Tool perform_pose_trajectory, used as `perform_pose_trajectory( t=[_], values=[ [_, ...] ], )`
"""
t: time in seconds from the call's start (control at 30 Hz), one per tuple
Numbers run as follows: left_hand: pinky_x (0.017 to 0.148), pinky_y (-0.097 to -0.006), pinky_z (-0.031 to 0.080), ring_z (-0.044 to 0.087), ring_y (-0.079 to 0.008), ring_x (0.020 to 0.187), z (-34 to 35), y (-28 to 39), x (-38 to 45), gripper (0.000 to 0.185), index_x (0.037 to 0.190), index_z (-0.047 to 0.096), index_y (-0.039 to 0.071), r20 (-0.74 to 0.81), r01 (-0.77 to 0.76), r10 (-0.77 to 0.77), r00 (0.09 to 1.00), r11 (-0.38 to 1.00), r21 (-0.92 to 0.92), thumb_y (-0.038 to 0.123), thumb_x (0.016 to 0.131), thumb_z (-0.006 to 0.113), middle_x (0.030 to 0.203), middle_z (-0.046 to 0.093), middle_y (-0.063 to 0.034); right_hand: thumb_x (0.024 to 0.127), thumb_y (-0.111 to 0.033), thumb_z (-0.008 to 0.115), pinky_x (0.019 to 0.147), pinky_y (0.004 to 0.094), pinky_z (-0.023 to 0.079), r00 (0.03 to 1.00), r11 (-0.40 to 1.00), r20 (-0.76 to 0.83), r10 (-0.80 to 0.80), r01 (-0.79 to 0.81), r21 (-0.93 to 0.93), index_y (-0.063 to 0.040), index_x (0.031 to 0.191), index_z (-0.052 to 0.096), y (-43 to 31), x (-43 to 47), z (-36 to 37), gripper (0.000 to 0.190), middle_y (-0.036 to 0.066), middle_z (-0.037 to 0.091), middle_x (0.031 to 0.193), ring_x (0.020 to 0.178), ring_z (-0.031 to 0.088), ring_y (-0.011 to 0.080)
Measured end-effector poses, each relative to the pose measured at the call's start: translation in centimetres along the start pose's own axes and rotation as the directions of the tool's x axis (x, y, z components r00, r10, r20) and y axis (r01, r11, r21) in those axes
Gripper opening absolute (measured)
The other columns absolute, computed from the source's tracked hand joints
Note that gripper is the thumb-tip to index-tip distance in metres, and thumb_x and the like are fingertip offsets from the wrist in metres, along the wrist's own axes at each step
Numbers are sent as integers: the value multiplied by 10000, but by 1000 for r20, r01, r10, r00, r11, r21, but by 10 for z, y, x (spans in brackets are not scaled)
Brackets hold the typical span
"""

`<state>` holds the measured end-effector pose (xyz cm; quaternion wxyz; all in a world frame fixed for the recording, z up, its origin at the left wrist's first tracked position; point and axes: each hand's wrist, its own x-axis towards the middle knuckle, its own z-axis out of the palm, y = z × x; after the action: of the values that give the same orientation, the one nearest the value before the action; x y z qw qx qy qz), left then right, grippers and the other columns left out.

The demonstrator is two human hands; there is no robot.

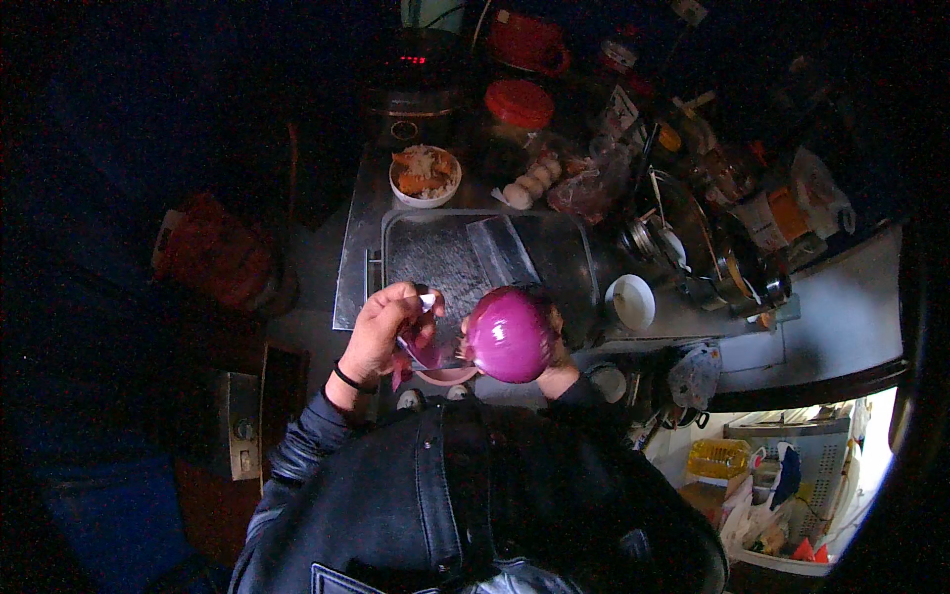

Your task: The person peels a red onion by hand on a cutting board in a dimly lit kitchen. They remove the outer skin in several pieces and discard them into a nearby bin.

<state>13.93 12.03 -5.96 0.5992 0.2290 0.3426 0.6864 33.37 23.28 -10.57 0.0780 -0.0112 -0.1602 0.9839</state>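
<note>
My right hand (557, 356) holds a large, glossy red onion (512, 334) from behind, so most of its fingers are hidden. To the left, my left hand (390, 327) has its fingers bent around a thin white-ended object (427, 301), which is too blurred to name. A strip of purple-red onion skin (401, 371) hangs below that hand. Under both hands shows the rim of a pink basin (445, 377). Beyond them, a broad rectangular blade (502, 249), like a cleaver's, lies on a rimmed rectangular tray (423, 249). The onion hides its near end.
A bowl of food (425, 178) stands behind the tray, beside a row of eggs (533, 183) and a red-lidded jar (519, 104). On the right are a white bowl (630, 302) and pots (731, 275). A bottle of yellow oil (718, 457) stands lower right.
</note>
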Motion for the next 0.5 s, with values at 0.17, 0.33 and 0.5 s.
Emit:
perform_pose_trajectory(
  t=[0.17,0.33,0.5],
  values=[
    [472,-221,445,517,-123,533,-1,-4,-5,284,1068,401,67,-32,196,-194,981,950,244,7,797,343,845,567,-85,611,-419,686,938,364,317,933,621,-3,-359,236,-747,-14,1206,361,-16,4,31,790,104,471,1132,1070,440,221],
    [510,-261,482,547,-166,535,15,-24,-13,547,1291,257,142,-47,271,-267,962,954,127,-38,788,376,966,531,-104,610,-318,725,940,354,324,946,249,4,-324,89,-964,-20,1240,314,-28,13,48,809,119,412,1192,1106,414,224],
    [525,-284,482,541,-190,523,12,-32,-15,457,1250,313,72,43,224,-220,975,966,-126,-6,813,422,957,540,-98,586,-230,766,958,336,296,921,349,26,-389,173,-921,-21,1266,240,-29,18,53,885,107,386,1205,1126,382,204]
  ],
)
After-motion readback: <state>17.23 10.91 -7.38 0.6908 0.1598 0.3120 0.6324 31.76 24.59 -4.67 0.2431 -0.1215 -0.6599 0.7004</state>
